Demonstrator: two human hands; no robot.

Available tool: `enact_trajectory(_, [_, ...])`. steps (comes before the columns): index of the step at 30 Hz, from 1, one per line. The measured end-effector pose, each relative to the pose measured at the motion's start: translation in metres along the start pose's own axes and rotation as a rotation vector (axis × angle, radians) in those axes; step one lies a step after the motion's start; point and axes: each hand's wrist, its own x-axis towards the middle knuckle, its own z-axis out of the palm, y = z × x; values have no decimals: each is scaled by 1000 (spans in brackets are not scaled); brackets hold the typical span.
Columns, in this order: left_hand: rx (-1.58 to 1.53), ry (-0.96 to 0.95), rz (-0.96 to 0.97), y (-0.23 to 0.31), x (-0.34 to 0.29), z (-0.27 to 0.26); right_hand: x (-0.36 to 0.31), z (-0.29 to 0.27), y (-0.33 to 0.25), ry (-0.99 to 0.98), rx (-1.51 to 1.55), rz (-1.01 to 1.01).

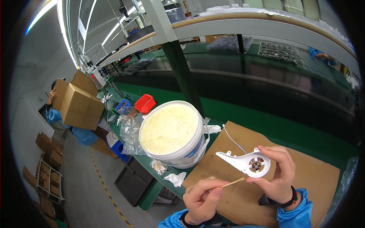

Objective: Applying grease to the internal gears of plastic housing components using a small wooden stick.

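Note:
Between the thumb and fingers of my left hand [202, 199] is a thin wooden stick [232, 182], its far tip pointing at the rim of a white plastic blower housing [243, 161]. Whether the tip touches the rim I cannot tell. My right hand [280, 171] grips that housing by its round end, thumb below and fingers above. A copper-coloured coil [256, 165] shows in the round opening, and a thin white cable [234, 140] runs up from the housing. Both hands are above a brown cardboard sheet [311, 182].
A large white bucket [190, 146] of pale yellow paste stands left of the cardboard. Around it are a swab bundle [158, 166], crumpled tissue [175, 179], clear plastic bags [130, 131] and a red bin [145, 103]. A person's sleeve [83, 135] shows beside a large carton [81, 106].

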Motion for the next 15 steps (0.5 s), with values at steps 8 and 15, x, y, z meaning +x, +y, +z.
enact_trajectory(8, [30,1,-1,0,-3,0,-2,0,-1,-10,16,-33])
enact_trajectory(15, [59,1,-2,-3,-4,-1,-3,2,2,-15,-7,-39])
